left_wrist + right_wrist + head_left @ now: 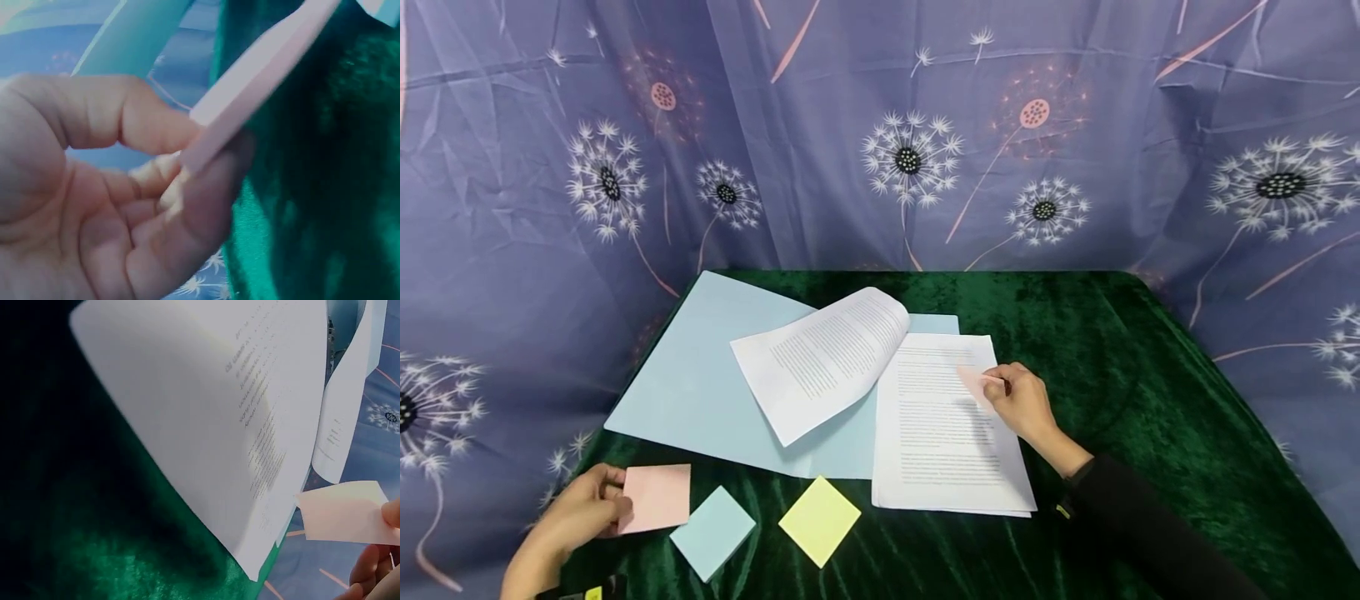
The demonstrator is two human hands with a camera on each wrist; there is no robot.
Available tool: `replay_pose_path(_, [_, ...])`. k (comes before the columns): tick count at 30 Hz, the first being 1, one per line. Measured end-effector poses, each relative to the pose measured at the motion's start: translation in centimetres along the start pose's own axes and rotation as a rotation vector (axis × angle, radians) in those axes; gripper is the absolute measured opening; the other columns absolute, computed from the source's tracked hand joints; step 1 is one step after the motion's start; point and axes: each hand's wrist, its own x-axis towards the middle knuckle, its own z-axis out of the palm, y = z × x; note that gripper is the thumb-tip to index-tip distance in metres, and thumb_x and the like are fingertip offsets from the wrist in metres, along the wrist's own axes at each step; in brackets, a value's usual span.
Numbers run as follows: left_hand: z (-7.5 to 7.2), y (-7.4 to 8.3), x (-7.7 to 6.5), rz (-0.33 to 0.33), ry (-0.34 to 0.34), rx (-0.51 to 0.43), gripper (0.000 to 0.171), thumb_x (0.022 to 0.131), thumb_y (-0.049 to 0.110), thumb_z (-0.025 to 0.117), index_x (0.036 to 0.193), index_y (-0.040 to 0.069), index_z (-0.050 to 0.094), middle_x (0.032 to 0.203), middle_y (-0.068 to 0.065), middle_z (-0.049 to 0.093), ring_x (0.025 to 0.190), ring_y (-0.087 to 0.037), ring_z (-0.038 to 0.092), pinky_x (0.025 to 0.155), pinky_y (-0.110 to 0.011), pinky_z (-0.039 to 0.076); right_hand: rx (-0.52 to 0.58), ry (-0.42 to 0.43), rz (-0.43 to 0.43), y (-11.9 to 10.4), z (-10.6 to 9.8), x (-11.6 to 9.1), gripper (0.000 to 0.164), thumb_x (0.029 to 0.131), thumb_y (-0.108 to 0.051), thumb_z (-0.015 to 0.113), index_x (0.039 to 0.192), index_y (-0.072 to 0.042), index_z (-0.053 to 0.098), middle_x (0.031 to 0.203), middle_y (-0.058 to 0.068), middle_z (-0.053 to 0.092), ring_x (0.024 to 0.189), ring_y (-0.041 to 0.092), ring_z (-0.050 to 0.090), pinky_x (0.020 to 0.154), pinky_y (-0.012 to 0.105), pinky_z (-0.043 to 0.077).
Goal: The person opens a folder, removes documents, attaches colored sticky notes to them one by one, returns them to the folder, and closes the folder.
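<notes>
My left hand point(583, 508) pinches a pad of pink sticky notes point(658, 497) between thumb and fingers at the table's near left; the left wrist view shows the thick edge of the pad point(250, 81). A single pink sticky note point(976, 385) is pinched in my right hand point(1022, 404), above the upper right part of the printed pages point(951, 450). In the right wrist view that note point(344, 512) sticks out from the thumb and fingers. One printed sheet point(827, 358) is turned over to the left and curls up over the blue folder point(700, 367).
A blue sticky note pad point(713, 532) and a yellow sticky note pad point(820, 522) lie on the green velvet cloth point(1090, 333) near the front. The blue pad is close beside the pink one. A purple dandelion-print curtain point(820, 150) hangs behind and around the table.
</notes>
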Motion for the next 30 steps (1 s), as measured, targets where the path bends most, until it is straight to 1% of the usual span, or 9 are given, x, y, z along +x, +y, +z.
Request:
replay_pose_path(3, [0.4, 0.1, 0.5, -0.076, 0.091, 0.071, 0.047, 0.090, 0.009, 0.057, 0.122, -0.022, 0.041, 0.090, -0.015, 0.065, 0.072, -0.016, 0.061, 0.063, -0.032, 0.054, -0.010, 0.003, -0.005, -0.1, 0.3, 0.1, 0.013, 0.088, 0.001, 0.065, 0.097, 0.005, 0.074, 0.077, 0.015, 0.060, 0.065, 0.015, 0.044, 0.059, 0.028, 0.035])
replay_pose_path(8, [0.5, -0.2, 1.0, -0.114, 0.165, 0.239, 0.049, 0.086, 0.019, 0.069, 0.111, -0.019, 0.053, 0.089, -0.019, 0.069, 0.068, -0.018, 0.063, 0.063, -0.035, 0.052, -0.015, -0.009, -0.014, -0.4, 0.5, 0.1, 0.013, 0.088, 0.002, 0.064, 0.096, 0.006, 0.074, 0.082, 0.017, 0.063, 0.065, 0.015, 0.044, 0.060, 0.029, 0.035])
replay_pose_path(10, [0.5, -0.3, 1.2, -0.124, 0.171, 0.290, 0.051, 0.085, 0.024, 0.073, 0.108, -0.018, 0.054, 0.090, -0.022, 0.067, 0.071, -0.023, 0.063, 0.067, -0.040, 0.052, -0.021, -0.022, -0.013, -0.6, 0.5, 0.1, 0.014, 0.090, 0.001, 0.063, 0.098, 0.006, 0.073, 0.086, 0.019, 0.065, 0.063, 0.016, 0.045, 0.060, 0.030, 0.035])
replay_pose_path(14, [0.9, -0.5, 1.6, -0.177, 0.157, 0.359, 0.071, 0.084, 0.037, 0.078, 0.116, -0.020, 0.051, 0.107, -0.037, 0.060, 0.091, -0.044, 0.062, 0.081, -0.053, 0.051, -0.055, -0.037, -0.003, -0.7, 0.7, 0.2, 0.014, 0.092, -0.002, 0.064, 0.099, 0.005, 0.073, 0.093, 0.022, 0.070, 0.062, 0.020, 0.050, 0.059, 0.032, 0.038])
replay_pose_path(17, [1.3, -0.5, 1.8, -0.216, 0.140, 0.389, 0.088, 0.082, 0.046, 0.079, 0.125, -0.024, 0.046, 0.122, -0.044, 0.053, 0.107, -0.058, 0.055, 0.088, -0.060, 0.049, -0.080, -0.036, 0.000, -0.8, 0.8, 0.1, 0.013, 0.092, -0.005, 0.067, 0.097, 0.005, 0.073, 0.089, 0.021, 0.071, 0.062, 0.020, 0.052, 0.059, 0.032, 0.038])
replay_pose_path(19, [1.5, -0.5, 1.8, -0.230, 0.127, 0.406, 0.093, 0.082, 0.050, 0.078, 0.128, -0.024, 0.046, 0.126, -0.045, 0.052, 0.110, -0.060, 0.053, 0.089, -0.062, 0.049, -0.089, -0.034, -0.005, -0.8, 0.8, 0.1, 0.013, 0.091, -0.005, 0.069, 0.097, 0.005, 0.073, 0.085, 0.020, 0.070, 0.061, 0.019, 0.051, 0.058, 0.031, 0.037])
replay_pose_path(24, [1.9, 0.1, 1.8, -0.239, 0.105, 0.435, 0.082, 0.084, 0.046, 0.075, 0.124, -0.021, 0.053, 0.116, -0.042, 0.058, 0.096, -0.050, 0.060, 0.080, -0.055, 0.051, -0.103, -0.020, -0.056, -0.8, 1.2, 0.3, 0.010, 0.088, -0.006, 0.075, 0.093, 0.003, 0.078, 0.079, 0.014, 0.068, 0.061, 0.015, 0.049, 0.057, 0.027, 0.036])
replay_pose_path(27, [2.1, 0.8, 1.8, -0.281, 0.102, 0.433, 0.078, 0.086, 0.041, 0.074, 0.128, -0.020, 0.049, 0.115, -0.041, 0.058, 0.093, -0.046, 0.061, 0.078, -0.055, 0.051, -0.135, -0.007, -0.145, -1.0, 1.7, 0.3, 0.004, 0.084, -0.005, 0.078, 0.086, -0.001, 0.080, 0.077, 0.010, 0.068, 0.063, 0.014, 0.051, 0.057, 0.025, 0.038])
replay_pose_path(30, [2.4, 1.5, 1.9, -0.326, 0.095, 0.430, 0.067, 0.086, 0.034, 0.070, 0.125, -0.016, 0.049, 0.104, -0.035, 0.059, 0.087, -0.042, 0.059, 0.075, -0.050, 0.049, -0.208, -0.001, -0.271, -1.0, 2.2, 0.2, 0.002, 0.083, -0.004, 0.079, 0.083, -0.004, 0.081, 0.072, 0.007, 0.063, 0.062, 0.013, 0.050, 0.054, 0.023, 0.038])
